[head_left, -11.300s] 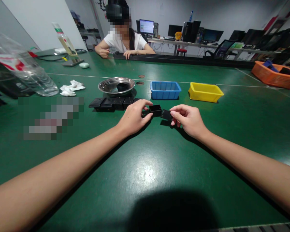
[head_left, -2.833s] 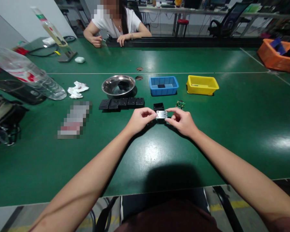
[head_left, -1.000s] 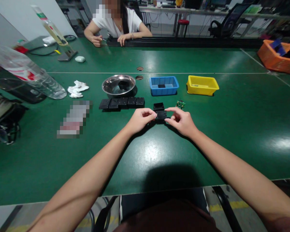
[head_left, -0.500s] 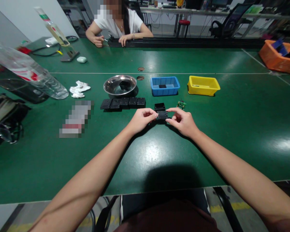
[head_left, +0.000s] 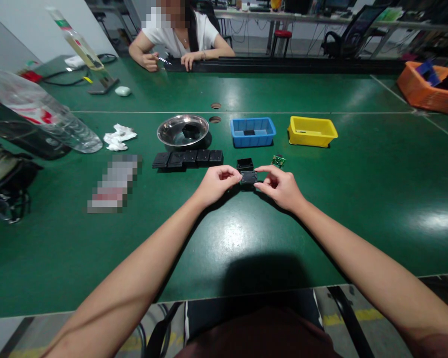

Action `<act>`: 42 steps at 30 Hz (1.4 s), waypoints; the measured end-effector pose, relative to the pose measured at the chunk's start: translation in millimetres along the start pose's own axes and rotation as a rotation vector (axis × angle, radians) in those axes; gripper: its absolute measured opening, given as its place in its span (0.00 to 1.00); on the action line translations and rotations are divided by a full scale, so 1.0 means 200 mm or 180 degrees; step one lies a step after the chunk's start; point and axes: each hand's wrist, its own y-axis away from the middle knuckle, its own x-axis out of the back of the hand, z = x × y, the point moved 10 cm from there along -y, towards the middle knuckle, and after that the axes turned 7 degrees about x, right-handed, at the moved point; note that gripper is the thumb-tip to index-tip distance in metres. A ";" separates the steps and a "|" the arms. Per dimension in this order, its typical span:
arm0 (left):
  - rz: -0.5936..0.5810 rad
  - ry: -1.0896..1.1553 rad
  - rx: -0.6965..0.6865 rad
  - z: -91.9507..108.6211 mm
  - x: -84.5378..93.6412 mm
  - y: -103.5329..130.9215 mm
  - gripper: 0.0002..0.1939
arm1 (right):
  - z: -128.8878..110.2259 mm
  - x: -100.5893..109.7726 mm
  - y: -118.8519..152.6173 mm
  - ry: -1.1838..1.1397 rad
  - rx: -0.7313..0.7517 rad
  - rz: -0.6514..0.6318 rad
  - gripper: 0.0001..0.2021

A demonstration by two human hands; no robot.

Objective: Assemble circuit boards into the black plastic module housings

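Between my two hands is a small black plastic cover (head_left: 249,177), rectangular and flat-faced. My left hand (head_left: 221,183) pinches its left edge between thumb and forefinger. At its right edge, my right hand (head_left: 280,186) grips with thumb and curled fingers. Just behind it on the table lies an open black box (head_left: 245,164). A green circuit board (head_left: 279,160) rests beyond my right hand. Several black plastic cases (head_left: 188,158) form a row left of the box.
Behind the parts stand a steel bowl (head_left: 182,132), a blue bin (head_left: 253,133) and a yellow bin (head_left: 312,132). Crumpled tissue (head_left: 119,135) and a large plastic bottle (head_left: 52,117) are at left. An orange basket (head_left: 429,92) sits far right. Across the green table (head_left: 339,209) a person sits.
The view has shifted slightly, so everything sits a little further left. Both hands keep the same grip on the black cover.
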 end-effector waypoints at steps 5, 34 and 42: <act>0.0028 -0.0012 -0.0043 0.00 0.01 0.00 0.21 | 0.00 0.00 0.00 0.0074 0.0023 -0.0022 0.16; -0.0045 -0.0091 -0.0105 0.01 0.00 0.00 0.20 | 0.00 -0.01 0.00 0.0052 0.0058 -0.0040 0.16; -0.0071 -0.0065 -0.0135 0.01 -0.01 0.00 0.19 | -0.01 0.00 0.00 0.0051 0.0054 -0.0027 0.16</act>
